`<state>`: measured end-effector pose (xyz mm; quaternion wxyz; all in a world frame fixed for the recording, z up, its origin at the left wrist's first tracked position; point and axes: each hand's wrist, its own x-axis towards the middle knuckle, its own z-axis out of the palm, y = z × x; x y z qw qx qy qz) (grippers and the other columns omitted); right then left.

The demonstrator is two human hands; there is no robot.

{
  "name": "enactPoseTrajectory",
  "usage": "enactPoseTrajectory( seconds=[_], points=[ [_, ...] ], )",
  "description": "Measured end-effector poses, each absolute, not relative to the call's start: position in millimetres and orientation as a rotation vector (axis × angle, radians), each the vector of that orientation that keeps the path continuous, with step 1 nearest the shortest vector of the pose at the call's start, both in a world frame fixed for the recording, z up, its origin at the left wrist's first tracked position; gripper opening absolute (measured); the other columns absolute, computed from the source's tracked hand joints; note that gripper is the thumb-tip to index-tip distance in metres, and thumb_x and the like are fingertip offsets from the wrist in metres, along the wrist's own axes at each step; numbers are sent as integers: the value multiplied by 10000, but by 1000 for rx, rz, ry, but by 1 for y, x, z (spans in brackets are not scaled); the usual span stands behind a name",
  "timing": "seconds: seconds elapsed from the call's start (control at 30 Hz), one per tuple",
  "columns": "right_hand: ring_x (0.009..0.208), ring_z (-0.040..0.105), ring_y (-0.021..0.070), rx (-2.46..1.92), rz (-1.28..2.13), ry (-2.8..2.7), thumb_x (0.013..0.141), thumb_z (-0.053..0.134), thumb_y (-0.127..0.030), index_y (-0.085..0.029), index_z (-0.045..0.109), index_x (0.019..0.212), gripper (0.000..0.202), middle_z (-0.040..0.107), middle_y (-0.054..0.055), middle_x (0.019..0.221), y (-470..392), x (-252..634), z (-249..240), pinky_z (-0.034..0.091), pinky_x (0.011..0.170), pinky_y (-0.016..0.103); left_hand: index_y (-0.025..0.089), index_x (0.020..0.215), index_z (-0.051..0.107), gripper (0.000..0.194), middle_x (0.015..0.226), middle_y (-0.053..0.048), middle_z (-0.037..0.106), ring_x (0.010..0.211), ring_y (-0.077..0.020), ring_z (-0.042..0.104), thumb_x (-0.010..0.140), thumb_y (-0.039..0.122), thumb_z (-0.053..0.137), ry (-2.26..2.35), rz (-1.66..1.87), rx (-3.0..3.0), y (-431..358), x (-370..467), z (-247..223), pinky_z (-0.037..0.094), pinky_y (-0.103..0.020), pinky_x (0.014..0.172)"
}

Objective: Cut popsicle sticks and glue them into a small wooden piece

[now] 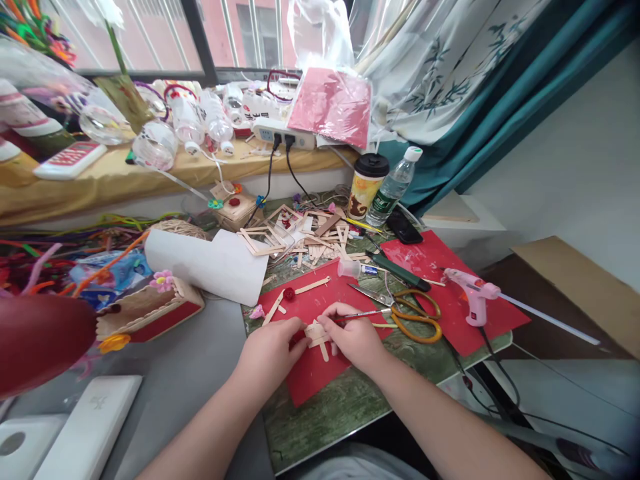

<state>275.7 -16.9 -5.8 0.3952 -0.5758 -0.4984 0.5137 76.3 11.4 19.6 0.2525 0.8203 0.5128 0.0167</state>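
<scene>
A small piece of pale craft sticks (317,333), with one stick jutting out below, is between my two hands over a red sheet (310,383). My left hand (273,350) pinches its left edge. The fingers of my right hand (355,337) close on its right side. A thin dark-red brush or pen (367,313) runs from beside my right fingers; whether they touch it I cannot tell. Just right of that hand lie scissors with orange handles (417,319). Beyond my left hand are loose craft sticks (313,287) and a dark red rose-like ornament (289,294).
A pink glue gun (473,293) stands on another red sheet (500,327) at right, its cord hanging off the table. Craft sticks (320,243) pile up at the back, near a cup (367,187) and a water bottle (393,190). A stick box (150,317) sits left.
</scene>
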Motion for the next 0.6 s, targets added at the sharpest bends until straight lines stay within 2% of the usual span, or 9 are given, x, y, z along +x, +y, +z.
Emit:
enactPoseTrajectory(
  seconds=[0.13,0.37,0.47,0.6],
  points=[
    [378,543,109,-1518,1325,-1300,949,613,-459,-227,593,822,266,577,-70,525,-17,278,-7,374,377,195,245,829,546,157,785,23,664,705,-150,575,926,364,579,1401,25,2235,12,77,20,258,-265,579],
    [383,555,117,-1539,1294,-1317,969,586,-454,-235,586,843,252,582,-69,553,-17,278,-13,388,379,212,244,852,550,179,812,8,676,721,-163,588,945,397,556,1398,18,2234,11,79,28,282,-272,589],
    [383,536,110,-1550,1265,-1350,987,560,-440,-239,579,830,256,557,-76,548,-16,278,-11,400,397,214,244,861,550,224,805,4,675,710,-172,585,910,454,610,1407,-8,2233,10,80,29,274,-277,579],
    [402,537,107,-1569,1241,-1384,995,547,-430,-239,573,818,262,548,-74,560,-16,279,-10,404,421,214,249,857,551,203,805,17,673,706,-168,575,883,421,654,1395,-2,2235,10,80,28,256,-278,570]
  ],
)
